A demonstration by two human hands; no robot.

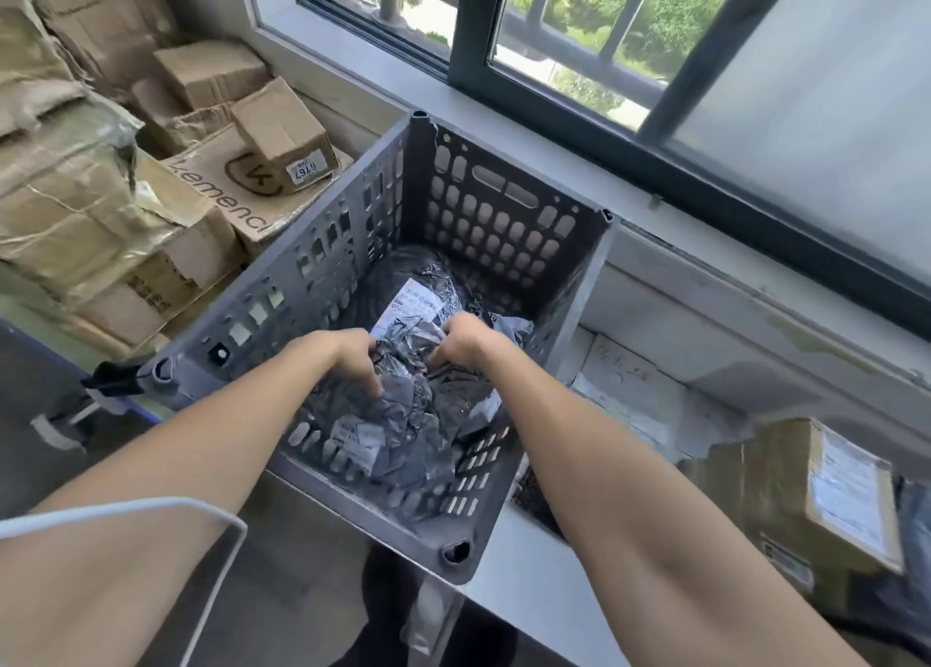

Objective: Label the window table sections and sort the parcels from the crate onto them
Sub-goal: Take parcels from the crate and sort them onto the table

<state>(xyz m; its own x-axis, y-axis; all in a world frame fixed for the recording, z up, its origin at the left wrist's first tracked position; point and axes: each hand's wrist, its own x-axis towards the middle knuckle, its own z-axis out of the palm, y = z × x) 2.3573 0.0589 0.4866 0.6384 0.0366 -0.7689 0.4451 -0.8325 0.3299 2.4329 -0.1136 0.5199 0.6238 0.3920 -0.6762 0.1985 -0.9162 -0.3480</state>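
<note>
Left hand (pixel 355 361) and right hand (pixel 459 341) are both down in the crate (pixel 483 203). Fingers are curled into a crumpled grey parcel (pixel 403 414), gripping its film.

Risks:
- Thin film may tear or slip from a bunched grip.
- Black labelled parcel (pixel 420 301), touching on the far side, could snag and ride up.
- Crate seems to overhang the table edge, so a hard pull might tip it.

White window table (pixel 534 560) at right carries a faintly handwritten sheet (pixel 622 372) and a cardboard box (pixel 776 475). Stacked cartons (pixel 101 203) left. Barred window (pixel 554 37) beyond.
</note>
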